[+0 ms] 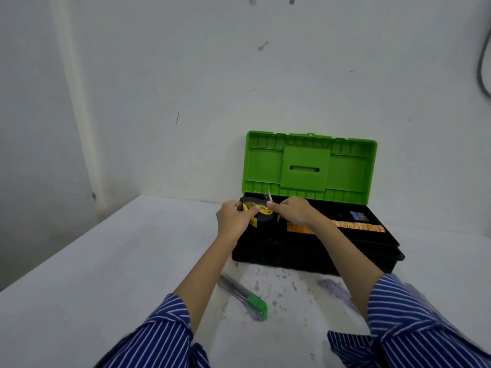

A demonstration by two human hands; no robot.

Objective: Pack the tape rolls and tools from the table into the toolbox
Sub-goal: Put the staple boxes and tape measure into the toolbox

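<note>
A: Start with the big piece. The black plastic toolbox with the upright green lid [313, 251] sits right of centre on the white counter [111, 261], close to the wall. If the lid tips forward, it comes down on both wrists.

B: It looks propped well back, so I'd rate that low. Inside, toward the right, there's a long orange strip [356, 226] and a small blue-grey item [357, 215], both too blurred to name.

A: The likelier trouble is at the box's left end. The left hand [233, 217] curls round the yellow and black tape measure [261, 215] from the left, while the right hand [292, 212] pinches its top edge, so both grips are clamped on it. It hovers over the left rim.

B: Let go there and it could catch the rim and drop outside, onto the counter.

A: Smallest last: the grey utility knife with a green end [245, 297] lies at bottom centre, between the striped sleeves, unpacked. A forearm drawn back could sweep it off.
</note>
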